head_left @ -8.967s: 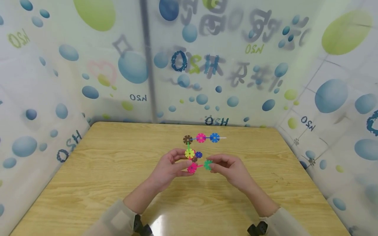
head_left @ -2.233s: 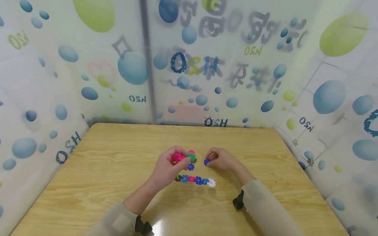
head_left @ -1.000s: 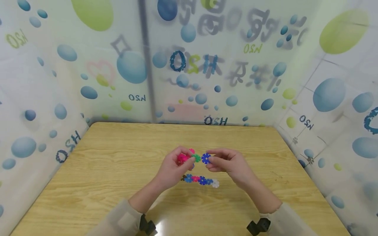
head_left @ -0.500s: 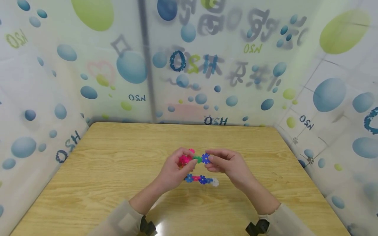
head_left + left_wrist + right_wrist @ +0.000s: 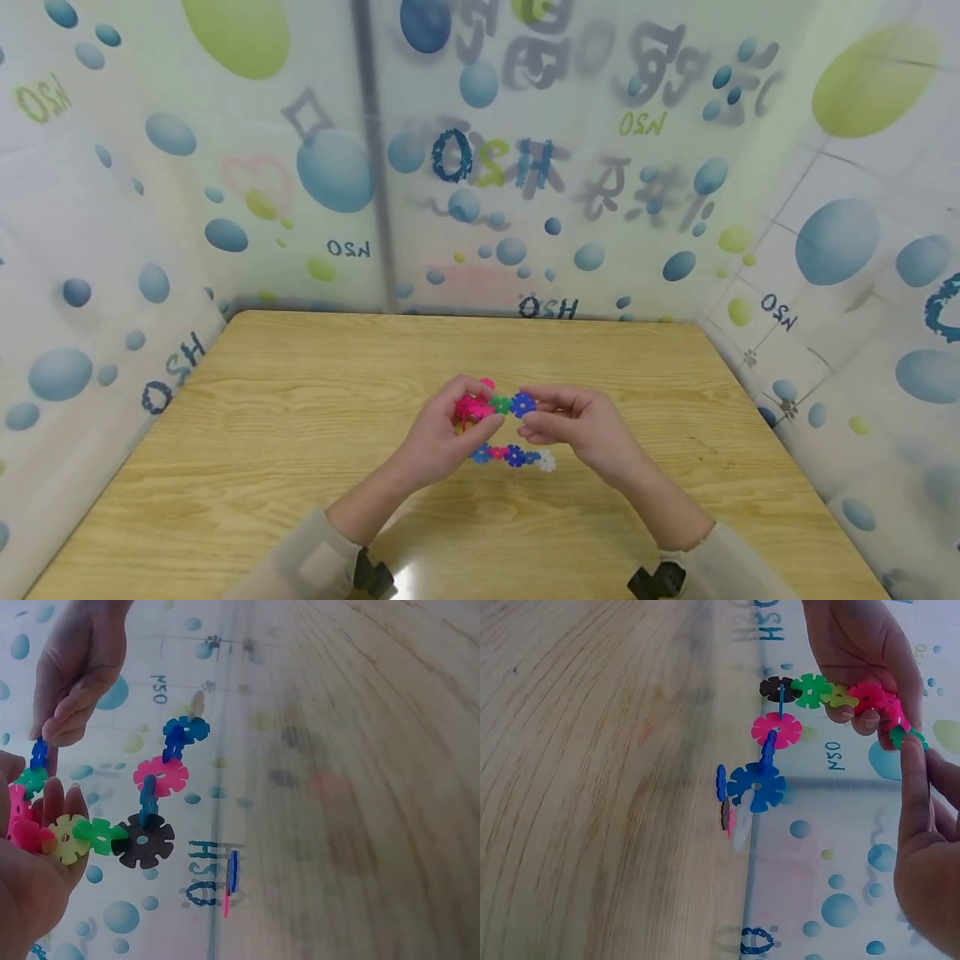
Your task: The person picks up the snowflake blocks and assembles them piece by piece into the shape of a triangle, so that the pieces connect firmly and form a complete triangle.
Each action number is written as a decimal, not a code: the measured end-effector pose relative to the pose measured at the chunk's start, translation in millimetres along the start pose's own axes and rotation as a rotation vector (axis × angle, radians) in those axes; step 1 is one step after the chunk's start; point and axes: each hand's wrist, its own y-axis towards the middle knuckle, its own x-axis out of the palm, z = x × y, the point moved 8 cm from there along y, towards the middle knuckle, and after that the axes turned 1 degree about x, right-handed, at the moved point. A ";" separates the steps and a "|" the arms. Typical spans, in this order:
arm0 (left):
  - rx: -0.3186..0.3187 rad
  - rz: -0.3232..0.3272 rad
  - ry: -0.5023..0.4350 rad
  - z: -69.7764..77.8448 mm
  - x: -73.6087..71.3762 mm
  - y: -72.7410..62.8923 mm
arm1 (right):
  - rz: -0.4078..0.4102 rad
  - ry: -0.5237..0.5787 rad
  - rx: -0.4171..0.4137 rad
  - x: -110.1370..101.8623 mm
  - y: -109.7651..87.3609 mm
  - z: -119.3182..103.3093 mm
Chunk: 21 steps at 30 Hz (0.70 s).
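My left hand (image 5: 442,433) holds a chain of interlocking plastic snowflake discs, its fingers around the pink discs (image 5: 474,407) and the yellow disc (image 5: 69,838). A green disc (image 5: 501,405) joins the pink end to a dark blue disc (image 5: 522,405). The right hand (image 5: 588,429) pinches that blue disc at its far edge with thumb and fingertips. From the yellow disc the chain runs on through a light green disc (image 5: 101,836), a dark brown disc (image 5: 142,841), blue and pink discs, to a white disc (image 5: 547,461) hanging nearer the body.
Beyond the left hand, a loose pink disc (image 5: 487,383) lies on the wooden table (image 5: 315,375). A loose blue disc (image 5: 721,782) and a brown disc (image 5: 725,814) lie there too, hidden from the head view. Patterned curtains (image 5: 480,275) enclose the table's back and sides.
The right hand brought a blue disc from the table to the green disc, and the two are now joined. The left fingers shifted back off the green disc onto the pink ones.
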 end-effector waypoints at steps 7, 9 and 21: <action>0.022 -0.004 0.009 0.5 0.4 0.8 | 0.004 -0.089 -0.067 1.1 -2.8 -5.2; 0.016 -0.008 0.018 0.4 0.9 0.5 | 0.003 -0.104 -0.081 1.5 -3.3 -6.0; 0.009 -0.030 0.027 -0.2 4.4 -2.6 | 0.040 0.002 -0.051 3.6 -2.5 6.8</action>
